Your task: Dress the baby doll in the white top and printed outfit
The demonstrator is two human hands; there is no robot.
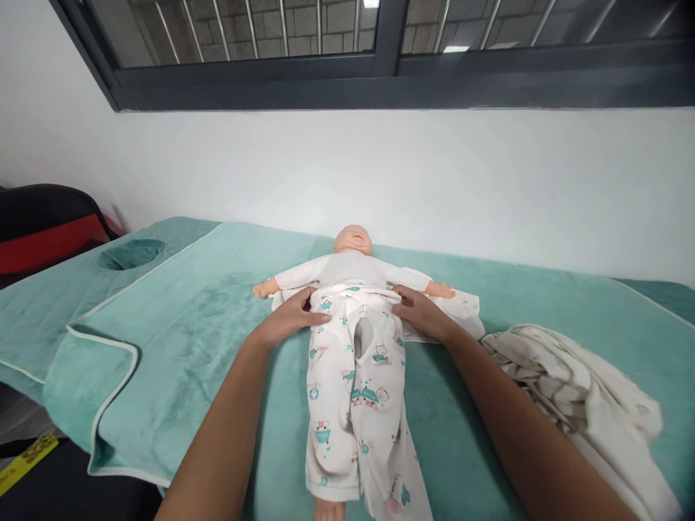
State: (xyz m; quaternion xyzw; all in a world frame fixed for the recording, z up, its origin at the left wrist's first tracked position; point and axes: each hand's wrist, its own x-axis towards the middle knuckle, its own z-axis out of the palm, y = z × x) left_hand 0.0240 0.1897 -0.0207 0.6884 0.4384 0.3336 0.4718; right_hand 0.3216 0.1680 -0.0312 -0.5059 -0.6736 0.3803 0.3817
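Note:
A baby doll point(352, 239) lies on its back, arms spread, in a white long-sleeved top point(352, 268). White patterned baby pants point(331, 383) cover its legs, and an opening shows at the crotch. At the waistband's left side, my left hand point(296, 312) is closed on the pants, thumb lying over the cloth. My right hand point(418, 311) pinches the waistband on the other side. One doll foot point(329, 509) shows below the left pant leg; the other leg's end hangs flat. White cloth point(461, 310) lies under the doll's arms.
A crumpled white cloth point(591, 391) lies to the right on the green bed cover point(179, 340). The bed has a face hole point(132, 254) at left. Behind are a white wall point(380, 174) and a dark window frame point(260, 90). A black and red object point(51, 231) stands far left.

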